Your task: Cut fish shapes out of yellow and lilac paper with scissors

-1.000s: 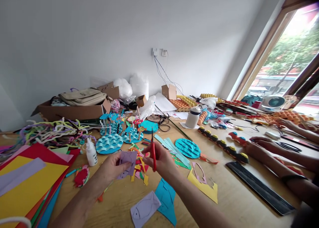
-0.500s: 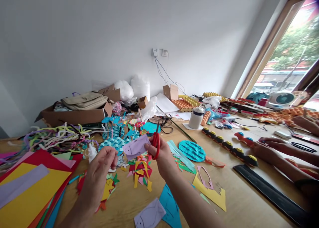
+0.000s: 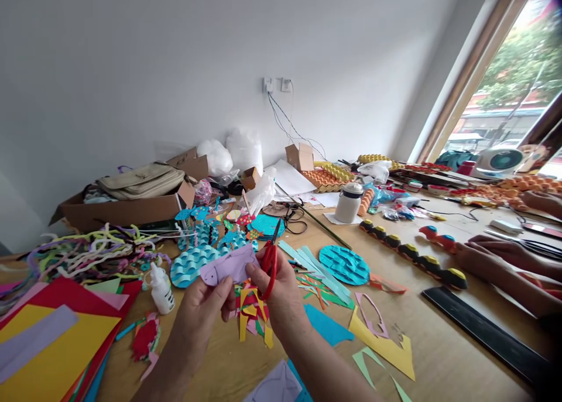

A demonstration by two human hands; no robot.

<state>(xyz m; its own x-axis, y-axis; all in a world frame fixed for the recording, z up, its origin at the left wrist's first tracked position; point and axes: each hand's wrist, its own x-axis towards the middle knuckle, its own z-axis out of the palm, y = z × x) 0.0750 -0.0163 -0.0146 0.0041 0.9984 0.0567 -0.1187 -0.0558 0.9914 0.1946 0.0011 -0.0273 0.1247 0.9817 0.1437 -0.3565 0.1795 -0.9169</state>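
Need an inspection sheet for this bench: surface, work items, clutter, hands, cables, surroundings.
Surface: wooden table, partly covered by craft materials.
Work items: lilac paper with drawn lines; red-handled scissors.
Clutter: coloured paper scraps, white squeeze bottle, heaped pipe cleaners.
Left hand: pinches the lilac paper.
Right hand: holds the scissors, thumb on the paper.
Cables: thin wires hang from a wall socket.
Surroundings: another person's hand at right; window beyond.

Craft room (scissors [image 3: 269,258], coloured paper [image 3: 79,344], glue bottle [image 3: 162,292]).
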